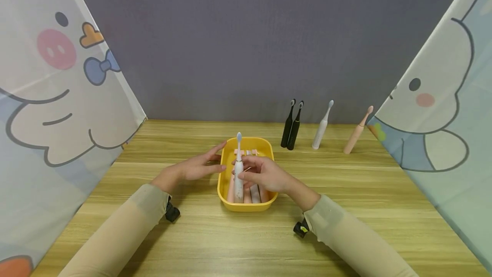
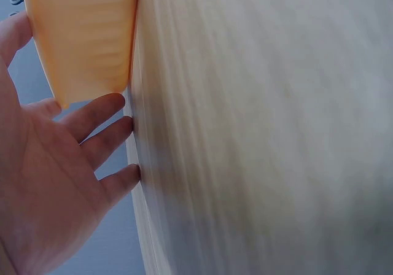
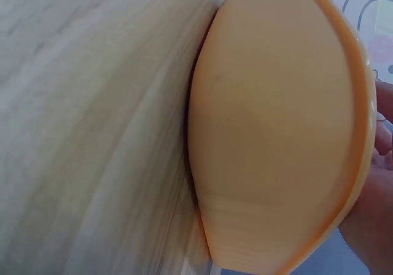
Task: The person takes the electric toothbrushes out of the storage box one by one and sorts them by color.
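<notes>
Nearest, pale sleeves reach across the worktop. The left hand has its grip spread wide, fingers straight, touching the left side of the yellow tub and holding nothing. The right hand's grip is closed to a pinch on a white brush, head up, over the tub. More brushes, mostly pink, lie inside. Beyond, rightward, stand two black brushes, a second white brush and a pink brush, before a grey wall.
</notes>
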A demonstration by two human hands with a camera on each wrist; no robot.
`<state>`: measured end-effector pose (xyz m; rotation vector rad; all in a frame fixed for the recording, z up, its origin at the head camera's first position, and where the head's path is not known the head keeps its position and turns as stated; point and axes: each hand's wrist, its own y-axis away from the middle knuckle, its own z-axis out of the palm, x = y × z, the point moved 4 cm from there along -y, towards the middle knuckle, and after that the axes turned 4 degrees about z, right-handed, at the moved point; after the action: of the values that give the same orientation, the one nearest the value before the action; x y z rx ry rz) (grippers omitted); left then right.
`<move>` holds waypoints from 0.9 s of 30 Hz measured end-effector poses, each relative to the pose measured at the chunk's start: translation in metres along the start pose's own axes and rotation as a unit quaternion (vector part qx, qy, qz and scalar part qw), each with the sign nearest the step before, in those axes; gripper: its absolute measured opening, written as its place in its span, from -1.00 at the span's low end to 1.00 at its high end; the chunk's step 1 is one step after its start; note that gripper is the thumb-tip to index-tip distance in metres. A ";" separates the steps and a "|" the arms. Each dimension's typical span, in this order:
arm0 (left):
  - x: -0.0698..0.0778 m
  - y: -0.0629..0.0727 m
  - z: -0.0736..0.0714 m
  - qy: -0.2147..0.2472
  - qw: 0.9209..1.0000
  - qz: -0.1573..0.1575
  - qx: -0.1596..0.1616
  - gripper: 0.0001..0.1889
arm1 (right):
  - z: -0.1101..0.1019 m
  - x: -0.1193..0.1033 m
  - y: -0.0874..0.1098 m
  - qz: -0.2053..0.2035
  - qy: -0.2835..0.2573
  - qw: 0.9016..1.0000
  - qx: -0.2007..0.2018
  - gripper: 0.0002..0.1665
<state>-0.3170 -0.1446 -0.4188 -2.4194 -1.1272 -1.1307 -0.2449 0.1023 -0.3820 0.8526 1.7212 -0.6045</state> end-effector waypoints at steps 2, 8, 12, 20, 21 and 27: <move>0.000 0.000 0.000 0.000 1.000 0.003 0.000 0.00 | -0.002 -0.002 0.001 -0.011 -0.003 1.000 0.014 -0.49; -0.001 -0.001 0.000 0.007 1.000 0.011 -0.002 -0.01 | -0.014 -0.013 0.005 -0.049 -0.022 0.997 0.062 -0.49; -0.001 -0.001 0.000 0.004 1.000 0.015 -0.001 -0.01 | -0.028 -0.021 0.012 -0.082 -0.022 0.992 0.091 -0.50; -0.002 0.000 0.000 -0.005 1.000 0.016 -0.001 -0.01 | -0.068 -0.030 0.035 -0.101 -0.005 0.980 0.170 -0.50; -0.002 0.000 0.000 -0.004 1.000 0.016 -0.002 -0.01 | -0.073 -0.030 0.038 -0.096 0.000 0.979 0.178 -0.50; -0.002 0.000 -0.001 -0.008 1.000 0.014 -0.003 -0.01 | -0.100 -0.024 0.057 -0.078 0.015 0.973 0.215 -0.45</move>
<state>-0.3184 -0.1465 -0.4198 -2.4451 -1.0941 -1.1085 -0.2545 0.2061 -0.3280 1.0323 1.7207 -1.1030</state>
